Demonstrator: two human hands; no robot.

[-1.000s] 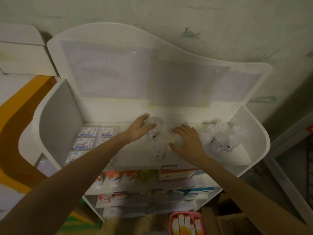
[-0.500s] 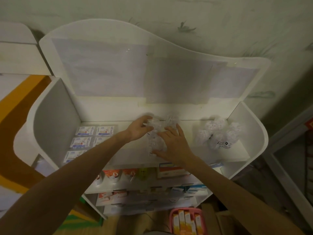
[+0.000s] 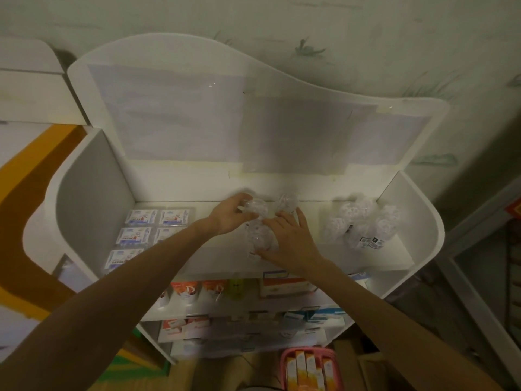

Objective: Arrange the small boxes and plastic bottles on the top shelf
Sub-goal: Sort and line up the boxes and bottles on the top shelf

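On the white top shelf [image 3: 392, 253] stand three clear plastic bottles in the middle. My left hand [image 3: 229, 215] curls around the left side of the back-left bottle [image 3: 255, 208]. My right hand [image 3: 290, 238] lies spread against the front bottle [image 3: 258, 239], fingers reaching toward the back-right bottle [image 3: 286, 201]. A second group of clear bottles [image 3: 361, 224] stands at the shelf's right end. Several small white-and-blue boxes [image 3: 146, 227] lie flat in rows at the left end.
Curved white side panels [image 3: 93, 193] and a tall back panel [image 3: 225, 122] enclose the shelf. Lower shelves hold orange-capped tubs [image 3: 187, 290] and assorted boxes [image 3: 284, 286]. A pink basket [image 3: 310, 368] with cartons sits on the floor below.
My right hand has slid left and spread against the front bottle, pressing the three middle bottles closer together. My left hand stays on the back-left bottle. The view has shifted slightly.
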